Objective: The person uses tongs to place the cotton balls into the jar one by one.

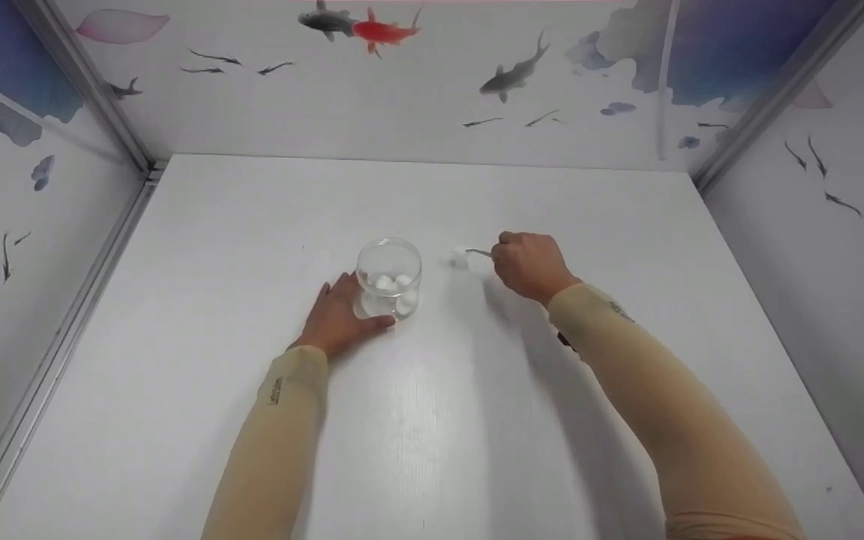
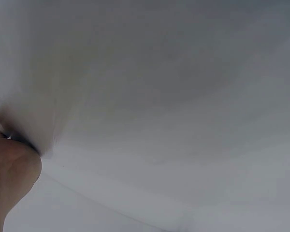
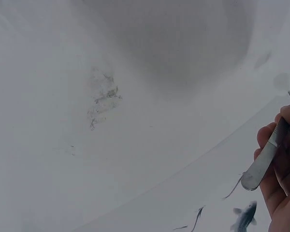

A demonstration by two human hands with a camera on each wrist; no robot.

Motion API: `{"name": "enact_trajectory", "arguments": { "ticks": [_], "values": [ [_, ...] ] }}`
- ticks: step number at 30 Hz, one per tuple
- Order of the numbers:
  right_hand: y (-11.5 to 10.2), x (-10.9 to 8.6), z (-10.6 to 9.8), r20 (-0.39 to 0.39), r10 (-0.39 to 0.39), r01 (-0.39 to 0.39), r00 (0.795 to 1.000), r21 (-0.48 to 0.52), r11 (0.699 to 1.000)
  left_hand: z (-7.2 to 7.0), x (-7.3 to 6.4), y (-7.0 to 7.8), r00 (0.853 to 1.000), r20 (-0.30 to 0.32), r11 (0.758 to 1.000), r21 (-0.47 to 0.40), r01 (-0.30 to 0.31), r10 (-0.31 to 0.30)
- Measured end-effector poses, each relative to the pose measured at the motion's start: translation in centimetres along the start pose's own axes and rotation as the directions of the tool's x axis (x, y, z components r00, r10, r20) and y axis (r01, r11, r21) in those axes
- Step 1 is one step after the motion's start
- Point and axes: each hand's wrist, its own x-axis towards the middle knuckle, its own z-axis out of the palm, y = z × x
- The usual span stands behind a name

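Observation:
A clear round jar (image 1: pixel 389 270) with several white cotton balls (image 1: pixel 387 283) inside stands near the middle of the table. My left hand (image 1: pixel 338 319) holds the jar low on its left side, thumb across the front and fingers behind. Only part of this hand shows in the left wrist view. To the right of the jar, my right hand (image 1: pixel 533 262) grips metal tweezers (image 3: pixel 261 164), whose tips point left. A small white cotton ball (image 1: pixel 460 255) is at the tweezers' tips, over a faint shadow on the table.
The white table (image 1: pixel 417 435) is enclosed by printed panels at the back (image 1: pixel 432 112) and both sides. Grey smudges (image 3: pixel 104 99) mark a pale surface in the right wrist view.

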Motion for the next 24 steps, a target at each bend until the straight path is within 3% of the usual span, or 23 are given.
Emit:
{"name": "enact_trajectory", "arguments": {
  "ticks": [12, 24],
  "values": [
    [-1.4, -0.5, -2.2, -0.098, -0.066, 0.067, 0.993, 0.005, 0.998, -0.1, -0.2, 0.1, 1.0, 0.006, 1.0, 0.017, -0.013, 0.013],
    [-3.5, 0.4, -5.2, -0.168, -0.133, 0.133, 0.977, -0.013, 0.991, -0.2, -0.2, 0.2, 0.999, 0.004, 0.999, 0.034, -0.036, 0.036]
  ]
}}
